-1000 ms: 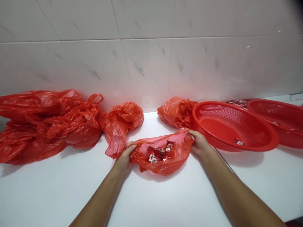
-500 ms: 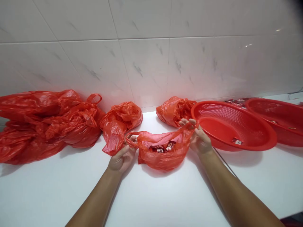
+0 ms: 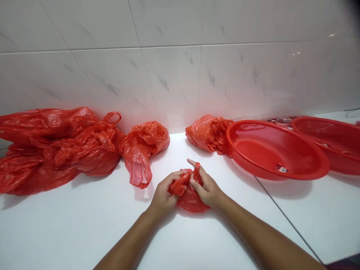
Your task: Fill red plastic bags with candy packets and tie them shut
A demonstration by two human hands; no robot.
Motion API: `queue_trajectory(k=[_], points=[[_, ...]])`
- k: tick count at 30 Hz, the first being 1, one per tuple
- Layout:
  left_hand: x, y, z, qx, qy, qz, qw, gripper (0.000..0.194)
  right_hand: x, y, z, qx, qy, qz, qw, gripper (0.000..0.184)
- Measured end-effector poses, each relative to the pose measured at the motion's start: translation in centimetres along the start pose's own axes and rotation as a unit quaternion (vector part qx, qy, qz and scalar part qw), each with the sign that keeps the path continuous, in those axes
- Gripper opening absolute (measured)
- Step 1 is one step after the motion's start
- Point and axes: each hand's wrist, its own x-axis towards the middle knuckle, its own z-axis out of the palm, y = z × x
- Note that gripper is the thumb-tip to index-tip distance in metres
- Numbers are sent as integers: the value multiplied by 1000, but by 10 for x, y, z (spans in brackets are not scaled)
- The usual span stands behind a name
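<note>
A small red plastic bag [image 3: 192,200] rests on the white table in front of me, its mouth gathered up between my two hands. My left hand [image 3: 165,191] is closed on the bunched plastic at the left. On the other side, my right hand [image 3: 206,185] grips a twisted handle strip, with the index finger pointing up and away. The bag's contents are hidden now.
Large red bags [image 3: 62,150] lie heaped at the left beside a smaller bag [image 3: 146,142]. Another bundled bag [image 3: 209,133] touches a red plastic basket [image 3: 270,174] holding a small packet [image 3: 281,168]. A second basket [image 3: 332,129] stands further right. Behind is a tiled wall [image 3: 174,82].
Both hands have come together from the bag's two sides. The bag's open mouth, which showed dark red packets on pink plastic, is now bunched closed.
</note>
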Motion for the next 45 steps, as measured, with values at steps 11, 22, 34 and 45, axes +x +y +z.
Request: queue_trajectory(k=[11,22,34,45], points=[[-6,-9,9,153,-2,23,988,14,4,-1,0,-34,-94,72,992,91],[-4,-19,19,275,22,206,939,43,5,-11,17,-31,-5,68,997,44],[1,-11,4,154,-46,-25,987,61,5,-12,-27,240,-222,161,931,74],[10,1,-13,-124,-91,-155,976,20,7,-13,-24,-253,-121,-75,957,19]])
